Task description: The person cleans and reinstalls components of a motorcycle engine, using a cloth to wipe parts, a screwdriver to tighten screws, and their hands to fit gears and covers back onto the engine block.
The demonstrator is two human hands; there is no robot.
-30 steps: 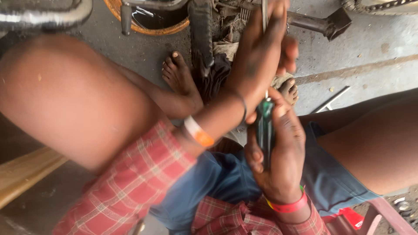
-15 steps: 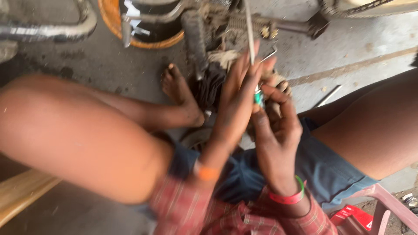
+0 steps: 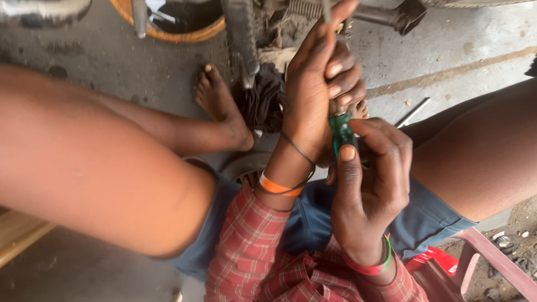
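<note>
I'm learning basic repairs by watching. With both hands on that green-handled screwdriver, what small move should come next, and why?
Probably a slight turn of the handle. The right hand wraps the green screwdriver handle, while the left hand steadies the shaft higher up, toward the machine parts. The tip is hidden, so this is uncertain.

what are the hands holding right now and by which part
Both hold a screwdriver: the right hand closes its grip on the green handle, the left hand wraps the shaft higher up.
</note>
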